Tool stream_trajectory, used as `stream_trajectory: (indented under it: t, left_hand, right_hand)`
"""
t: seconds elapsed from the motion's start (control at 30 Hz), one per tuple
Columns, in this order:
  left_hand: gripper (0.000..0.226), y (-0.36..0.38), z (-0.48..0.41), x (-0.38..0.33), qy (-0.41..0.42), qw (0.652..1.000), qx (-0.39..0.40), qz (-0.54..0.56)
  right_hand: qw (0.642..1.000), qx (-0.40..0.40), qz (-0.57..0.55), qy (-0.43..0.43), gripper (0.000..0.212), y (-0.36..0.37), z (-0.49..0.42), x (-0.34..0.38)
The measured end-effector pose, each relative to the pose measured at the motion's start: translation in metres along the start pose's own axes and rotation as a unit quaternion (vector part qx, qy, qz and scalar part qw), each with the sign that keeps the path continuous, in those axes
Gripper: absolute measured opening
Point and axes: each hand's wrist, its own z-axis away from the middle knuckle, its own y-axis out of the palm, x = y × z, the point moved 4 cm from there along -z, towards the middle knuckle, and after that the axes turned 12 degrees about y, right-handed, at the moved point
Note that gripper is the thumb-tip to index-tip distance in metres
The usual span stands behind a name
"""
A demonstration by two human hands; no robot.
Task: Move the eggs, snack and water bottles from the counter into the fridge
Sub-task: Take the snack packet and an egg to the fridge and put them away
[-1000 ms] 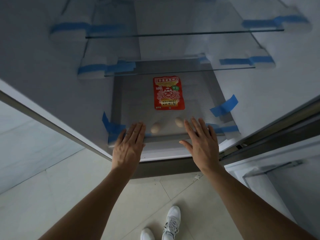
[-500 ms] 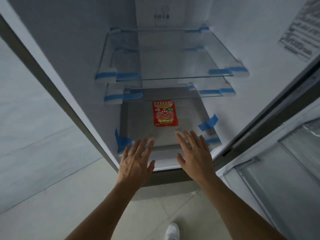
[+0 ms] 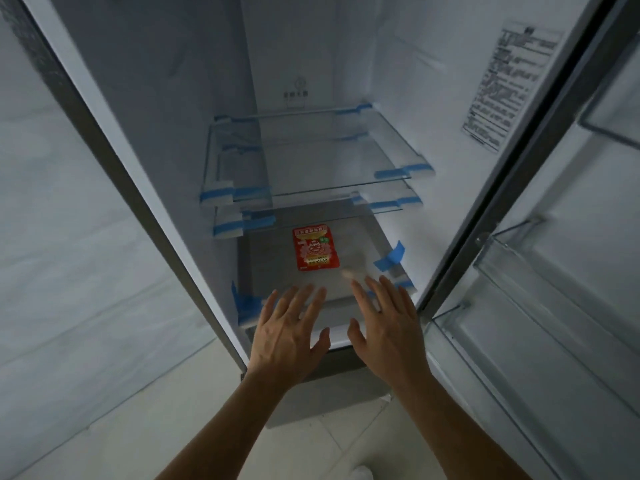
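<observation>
Open fridge [image 3: 145,109] viewed from above, door swung to the right. Red snack packet [image 3: 316,248] flat on the lowest shelf [image 3: 270,268], roughly at that shelf's centre, long axis running front to back. One pale, blurred egg [image 3: 347,274] just in front of and to the right of the packet, close beyond the right fingertips; any second egg hidden behind the hands or not resolvable. No water bottles anywhere inside the fridge or in the door bins [image 3: 540,341]; counter out of view.

Left hand [image 3: 289,336] and right hand [image 3: 388,332] held palm-down side by side over the front edge of the lowest shelf, fingers spread apart and extended, nothing held in either. Contact with the shelf lip not determinable. Two bare glass shelves [image 3: 311,161] above the lowest shelf, corners still bound in blue tape [image 3: 389,258].

Governing relation: packet straight ahead of and beyond both sets of fingers, deeper in the fridge; egg nearer the right hand than the left. Judged stage: snack and at least one egg stowed, bottles outstanding. Likely next requirement: both hands free and clear of the shelf front for the bottles. Risk: egg loose on a smooth shelf, liable to roll toward the front edge if nudged.
</observation>
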Motion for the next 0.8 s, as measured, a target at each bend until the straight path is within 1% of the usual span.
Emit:
stream_trajectory:
  t: [0.13,0.23,0.3,0.37,0.47,0.57,0.63,0.73,0.8]
  left_hand:
    - [0.069,0.007,-0.030,-0.017,0.030,0.999,0.006,0.021]
    - [0.068,0.011,-0.056,-0.030,0.063,0.997,0.013,0.040]
    - [0.067,0.013,-0.074,-0.042,0.089,0.994,0.017,0.053]
    - [0.067,0.016,-0.089,-0.056,0.123,0.991,0.015,0.058]
    - [0.061,0.023,-0.104,-0.080,0.190,0.979,0.013,0.071]
    - [0.061,0.026,-0.112,-0.105,0.258,0.960,0.007,0.111]
    - [0.057,0.031,-0.114,-0.119,0.304,0.943,0.001,0.138]
    - [0.059,0.040,-0.110,-0.135,0.376,0.910,0.002,0.174]
    - [0.059,0.042,-0.100,-0.146,0.432,0.879,-0.010,0.202]
  right_hand:
    - [0.999,-0.010,-0.003,0.045,0.062,-0.006,-0.003,-0.023]
    - [0.996,-0.010,-0.001,0.091,0.065,-0.013,-0.001,-0.043]
    - [0.994,-0.019,0.007,0.111,0.062,-0.018,0.004,-0.058]
    - [0.990,-0.037,0.014,0.133,0.056,-0.024,0.010,-0.073]
    - [0.981,-0.059,0.030,0.182,0.056,-0.037,0.023,-0.092]
    - [0.967,-0.078,0.058,0.236,0.054,-0.048,0.044,-0.100]
    - [0.954,-0.063,0.083,0.282,0.057,-0.049,0.062,-0.103]
    - [0.918,-0.038,0.119,0.377,0.061,-0.054,0.093,-0.100]
    - [0.889,-0.039,0.134,0.437,0.062,-0.063,0.114,-0.089]
